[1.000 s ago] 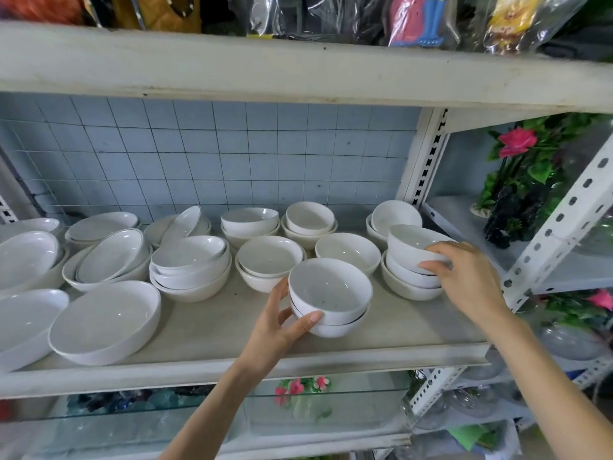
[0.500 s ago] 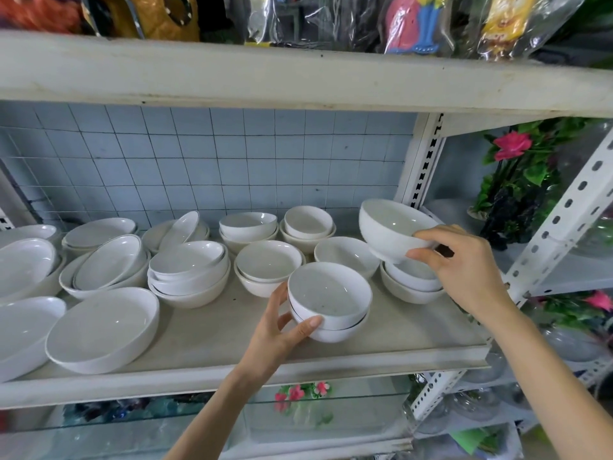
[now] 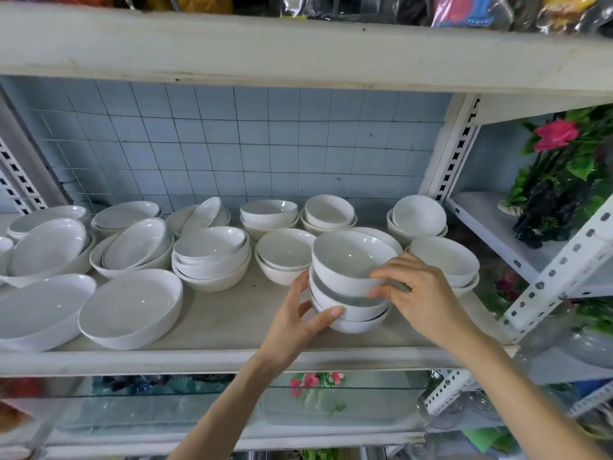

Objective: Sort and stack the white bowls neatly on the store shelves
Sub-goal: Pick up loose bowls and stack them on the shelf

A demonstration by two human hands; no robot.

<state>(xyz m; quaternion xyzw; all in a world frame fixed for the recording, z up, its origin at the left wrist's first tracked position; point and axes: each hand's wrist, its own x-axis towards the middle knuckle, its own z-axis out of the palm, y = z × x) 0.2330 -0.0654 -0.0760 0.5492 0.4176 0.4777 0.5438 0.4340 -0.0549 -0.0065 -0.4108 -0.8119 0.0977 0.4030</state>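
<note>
A small stack of white bowls (image 3: 348, 313) stands near the front of the shelf (image 3: 232, 323). My left hand (image 3: 298, 322) grips the stack's left side, thumb on the rim. My right hand (image 3: 421, 293) holds a white bowl (image 3: 348, 260) by its right rim, and that bowl sits tilted on top of the stack. Just right of it is another short bowl stack (image 3: 444, 257), with a further one (image 3: 418, 215) behind it. More small stacks (image 3: 285, 254) stand at the middle of the shelf.
Wider white dishes (image 3: 132, 307) and nested bowls (image 3: 212, 257) fill the shelf's left half. A white slotted upright (image 3: 454, 154) bounds the shelf on the right, and artificial flowers (image 3: 560, 167) stand on the neighbouring shelf. The upper shelf board (image 3: 298, 58) hangs low overhead.
My right hand lifted a bowl off the right-hand stack, carried it left and set it onto the stack my left hand holds. The left hand stayed on that stack.
</note>
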